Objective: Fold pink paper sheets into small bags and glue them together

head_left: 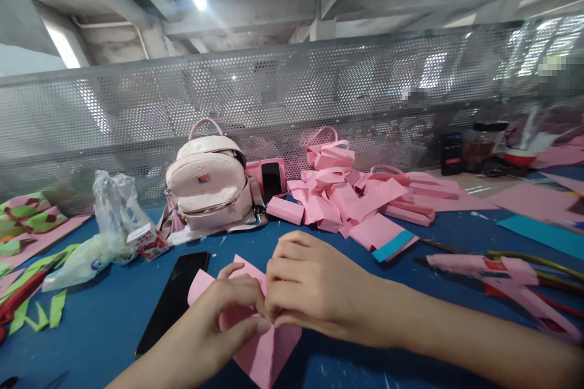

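Observation:
A folded pink sheet (255,349), thin like craft foam or stiff paper, is held up over the blue table at the bottom centre. My left hand (230,310) is closed on its near side, thumb and fingers pinching an edge. My right hand (314,282) meets it at the same spot, its fingers curled over and pressed on the sheet. The fingertips touch each other and hide part of the fold. Just left of the sheet lies a black phone (173,301), partly behind my left hand.
Ahead stand a pale backpack (210,179) and a heap of pink pieces (337,194). A pink glue gun (493,273) lies at right, beside scissors. Plastic bag (109,218), small carton (148,241) and green scraps (57,307) are at left. A perforated metal screen (292,84) closes the back.

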Demonstrator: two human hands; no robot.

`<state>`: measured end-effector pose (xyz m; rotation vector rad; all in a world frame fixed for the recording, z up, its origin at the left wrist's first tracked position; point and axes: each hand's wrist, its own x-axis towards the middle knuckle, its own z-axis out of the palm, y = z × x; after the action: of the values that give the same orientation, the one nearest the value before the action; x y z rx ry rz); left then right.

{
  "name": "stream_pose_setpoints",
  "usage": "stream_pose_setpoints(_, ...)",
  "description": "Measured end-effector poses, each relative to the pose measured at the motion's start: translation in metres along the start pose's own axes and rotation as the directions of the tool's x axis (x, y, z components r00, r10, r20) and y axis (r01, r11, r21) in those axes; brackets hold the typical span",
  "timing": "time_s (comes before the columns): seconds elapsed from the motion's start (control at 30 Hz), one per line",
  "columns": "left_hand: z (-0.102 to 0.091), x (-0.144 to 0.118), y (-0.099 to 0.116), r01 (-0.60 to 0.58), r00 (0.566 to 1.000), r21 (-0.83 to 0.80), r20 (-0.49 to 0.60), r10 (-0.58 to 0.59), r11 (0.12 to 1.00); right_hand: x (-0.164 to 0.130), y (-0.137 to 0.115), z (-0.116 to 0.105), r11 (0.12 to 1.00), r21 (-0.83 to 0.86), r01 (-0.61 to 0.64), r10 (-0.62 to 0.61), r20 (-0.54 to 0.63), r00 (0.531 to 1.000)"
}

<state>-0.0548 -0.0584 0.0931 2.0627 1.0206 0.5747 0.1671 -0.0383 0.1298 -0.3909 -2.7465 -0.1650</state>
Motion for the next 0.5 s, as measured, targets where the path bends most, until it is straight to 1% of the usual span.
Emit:
stream_pose_setpoints(0.1,0.0003,-0.0001,0.0006,0.001,1.000,-0.016,-0.003,-0.001,1.000,-0.0002,0.0001,-0.0001,1.000,0.008,0.009,-0.009,-0.018,1.000)
stream_pose_setpoints(0.5,0.0013,-0.0006,-0.0019,-0.014,1.000,-0.026,0.003,0.014,1.000,-0.0004,0.0002,0.0014,1.000,-0.009,-0.001,0.001,-0.015,1.000)
